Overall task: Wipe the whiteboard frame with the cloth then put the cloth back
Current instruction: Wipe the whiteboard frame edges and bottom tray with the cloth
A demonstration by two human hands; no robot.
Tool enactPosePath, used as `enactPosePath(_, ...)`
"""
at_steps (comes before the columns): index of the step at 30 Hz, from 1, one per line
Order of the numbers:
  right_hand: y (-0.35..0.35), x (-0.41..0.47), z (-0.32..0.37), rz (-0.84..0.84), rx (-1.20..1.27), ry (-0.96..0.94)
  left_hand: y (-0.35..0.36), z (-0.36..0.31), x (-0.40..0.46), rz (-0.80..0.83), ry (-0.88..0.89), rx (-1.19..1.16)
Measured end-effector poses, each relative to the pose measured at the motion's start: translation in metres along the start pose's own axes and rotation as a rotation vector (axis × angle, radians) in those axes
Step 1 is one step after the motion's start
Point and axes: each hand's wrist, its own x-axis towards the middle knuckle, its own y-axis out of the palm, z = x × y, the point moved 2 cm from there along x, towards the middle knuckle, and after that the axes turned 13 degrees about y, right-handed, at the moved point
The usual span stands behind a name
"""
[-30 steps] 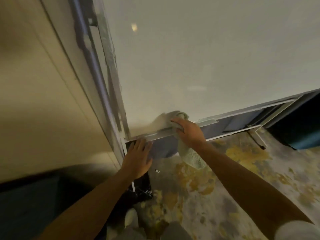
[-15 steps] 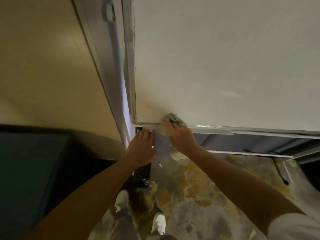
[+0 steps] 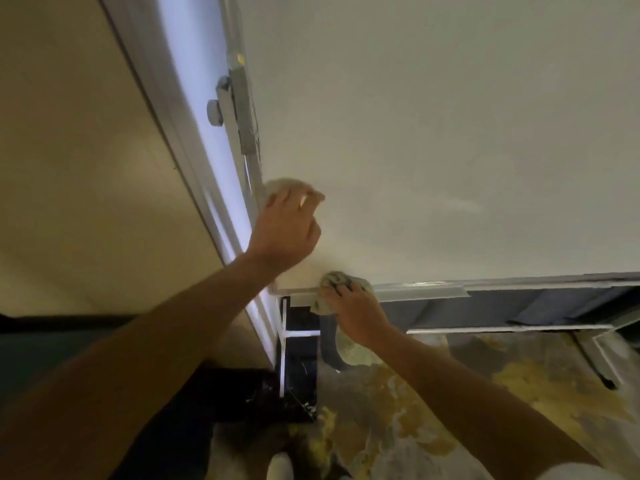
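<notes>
The whiteboard (image 3: 433, 133) fills the upper right, edged by a silver frame (image 3: 485, 285) along the bottom and up the left side. My right hand (image 3: 356, 310) is shut on a grey-green cloth (image 3: 334, 280) and presses it onto the bottom rail near the lower left corner. The loose end of the cloth hangs below my wrist. My left hand (image 3: 284, 230) is raised against the left side rail, blurred, with fingers bent and nothing in it. A pale shape past its fingertips looks like its reflection in the board.
A beige wall (image 3: 86, 168) stands close on the left. The board's stand has a clamp knob (image 3: 214, 112), a lower crossbar (image 3: 502, 329) and a dark base (image 3: 298, 375). Patterned grey and yellow carpet (image 3: 450, 410) lies below, with my shoe (image 3: 280, 465) at the bottom edge.
My left hand has lifted from the bottom corner up to the left side rail. My right hand and the cloth have stayed at the bottom rail's left end. The view tilted upward.
</notes>
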Motion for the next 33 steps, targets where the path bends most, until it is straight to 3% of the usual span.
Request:
enactPosePath(2, 0.001, -0.003, 0.002, 0.004, 0.041, 0.033, -0.047, 0.016, 0.070, -0.261, 0.166, 0.233)
enactPosePath(5, 0.003, -0.002, 0.006, 0.040, 0.099, 0.114, -0.094, 0.015, 0.157, -0.241, 0.329, 0.425)
enactPosePath(9, 0.006, 0.007, 0.008, 0.082, 0.109, 0.159, -0.114, 0.018, 0.208, -0.283, 0.356, 0.507)
enactPosePath(14, 0.013, 0.007, 0.009, 0.098, 0.074, 0.137, -0.084, 0.029, 0.201, -0.208, 0.317, 0.513)
enactPosePath(22, 0.009, 0.008, 0.024, 0.124, 0.030, 0.143, -0.046, 0.035, 0.172, -0.227, 0.281, 0.485)
enactPosePath(27, 0.005, 0.015, 0.028, 0.076, -0.088, 0.104, -0.049, 0.056, 0.181, -0.256, 0.384, 0.558)
enactPosePath(33, 0.017, 0.031, 0.044, -0.033, -0.087, -0.071, -0.052, 0.066, 0.209, -0.350, 0.354, 0.538)
